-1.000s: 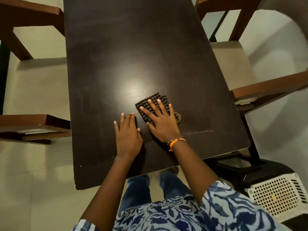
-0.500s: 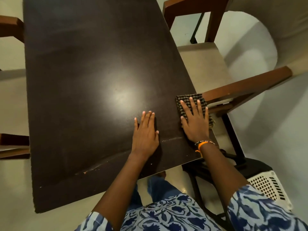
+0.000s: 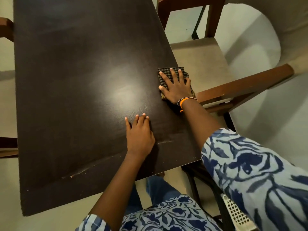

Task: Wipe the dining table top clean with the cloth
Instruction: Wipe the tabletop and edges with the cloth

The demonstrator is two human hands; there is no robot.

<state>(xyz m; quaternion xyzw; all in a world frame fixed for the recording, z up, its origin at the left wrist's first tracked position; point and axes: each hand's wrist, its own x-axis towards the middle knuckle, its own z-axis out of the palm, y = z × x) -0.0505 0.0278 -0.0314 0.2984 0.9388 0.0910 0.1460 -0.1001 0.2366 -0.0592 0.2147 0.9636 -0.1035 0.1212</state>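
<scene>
**Cloth pinned flat at right edge of worktop**

Cloth (image 3: pixel 173 75): small, folded, woven in a fine dark-and-pale check, with a frayed tan corner poking out near the wrist. Lying flat at the right edge of the worktop (image 3: pixel 75 80), far corner overhanging toward the chair seat. Mostly hidden beneath the right hand (image 3: pixel 175 87), which presses down on it with palm flat and fingers spread, nothing curled around the fabric. Beaded and orange bracelet (image 3: pixel 184 100) at that wrist.

Left hand (image 3: pixel 139 135) nearer the body, apart from the cloth, laid open and flat on bare wood, fingers close together and pointing away.

Worktop dark brown, matte, with a bright glare patch in the middle and pale dusty streaks; a thin line of crumbs (image 3: pixel 80 172) near the near edge, another faint smear just right of the left hand.

Wooden chair (image 3: pixel 233 87) with a beige seat tucked in just beside the right edge. White perforated basket (image 3: pixel 236 214) low on the floor at the right. Blue floral sleeves (image 3: pixel 250 172) framing the bottom.
</scene>
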